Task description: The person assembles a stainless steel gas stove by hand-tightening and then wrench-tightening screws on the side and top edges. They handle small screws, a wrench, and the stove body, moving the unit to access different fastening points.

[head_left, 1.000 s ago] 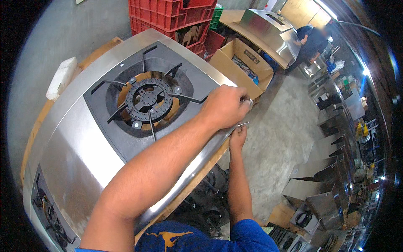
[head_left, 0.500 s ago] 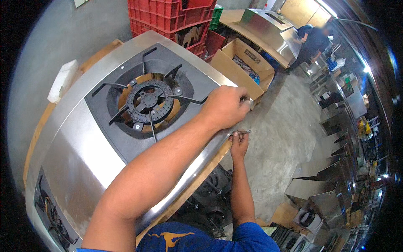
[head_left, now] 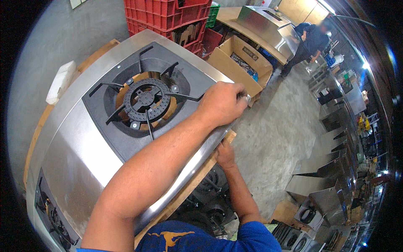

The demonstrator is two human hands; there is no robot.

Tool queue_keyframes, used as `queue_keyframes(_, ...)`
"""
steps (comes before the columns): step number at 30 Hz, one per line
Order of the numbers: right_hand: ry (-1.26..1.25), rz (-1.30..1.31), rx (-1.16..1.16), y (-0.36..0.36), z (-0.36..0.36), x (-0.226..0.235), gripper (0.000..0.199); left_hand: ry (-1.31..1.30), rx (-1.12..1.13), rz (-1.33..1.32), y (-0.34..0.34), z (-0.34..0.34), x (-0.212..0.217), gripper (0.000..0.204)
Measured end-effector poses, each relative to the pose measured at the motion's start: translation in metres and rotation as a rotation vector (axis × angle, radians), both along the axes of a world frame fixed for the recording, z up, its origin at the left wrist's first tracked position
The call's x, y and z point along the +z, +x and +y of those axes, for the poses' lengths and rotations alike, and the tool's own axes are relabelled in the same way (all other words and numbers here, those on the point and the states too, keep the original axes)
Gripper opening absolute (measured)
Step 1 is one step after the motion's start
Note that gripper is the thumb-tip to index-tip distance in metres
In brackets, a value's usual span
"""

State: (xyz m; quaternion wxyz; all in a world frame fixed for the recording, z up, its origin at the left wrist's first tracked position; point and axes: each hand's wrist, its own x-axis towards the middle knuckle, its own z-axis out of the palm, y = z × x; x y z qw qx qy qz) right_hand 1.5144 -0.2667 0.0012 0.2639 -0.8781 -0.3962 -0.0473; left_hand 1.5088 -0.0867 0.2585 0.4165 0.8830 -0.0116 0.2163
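Observation:
A stainless steel gas stove top [head_left: 75, 155] with a black burner [head_left: 146, 98] and grate lies in front of me. My left hand [head_left: 222, 103] reaches across it to the far right corner, fingers curled closed round a small silvery piece [head_left: 248, 99] at the front edge; most of that piece is hidden. Below the front edge, beside a wooden strip [head_left: 197, 178], my right hand [head_left: 225, 154] reaches in under the stove with bent fingers. Its fingertips, and whatever they hold, are out of sight. A second burner [head_left: 53, 214] shows at the lower left.
Red crates [head_left: 168, 19] are stacked behind the stove. An open cardboard box [head_left: 239, 65] with packed parts stands beyond the corner. A person [head_left: 308, 44] is farther off near another steel unit [head_left: 264, 25]. Bent sheet-metal pieces [head_left: 315, 185] line the right side.
My right hand has moved left and under the stove edge; the slim metal tool it held is now out of sight. My left hand stays at the corner. The distant person stands more upright.

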Motion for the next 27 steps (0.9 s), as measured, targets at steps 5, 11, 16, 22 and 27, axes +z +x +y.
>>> queue_keyframes(5,-0.157,0.051,-0.009,-0.002,0.001,-0.002,0.052,0.013,0.010,-0.007,-0.001,-0.001,0.001,0.025)
queue_keyframes(11,-0.284,0.152,-0.087,0.016,0.003,0.002,0.048,0.021,-0.002,-0.007,0.001,0.001,0.001,0.025)
queue_keyframes(16,0.595,0.466,-0.344,0.100,0.009,-0.002,0.022,0.006,0.006,-0.014,0.002,0.000,-0.003,0.025)
queue_keyframes(22,0.955,1.092,-0.401,0.148,0.023,-0.054,0.021,0.015,0.008,-0.004,0.001,0.002,-0.001,0.026)
queue_keyframes(27,0.962,0.703,-0.593,0.116,0.011,-0.044,0.015,0.028,0.003,0.022,-0.006,-0.001,-0.001,0.024)
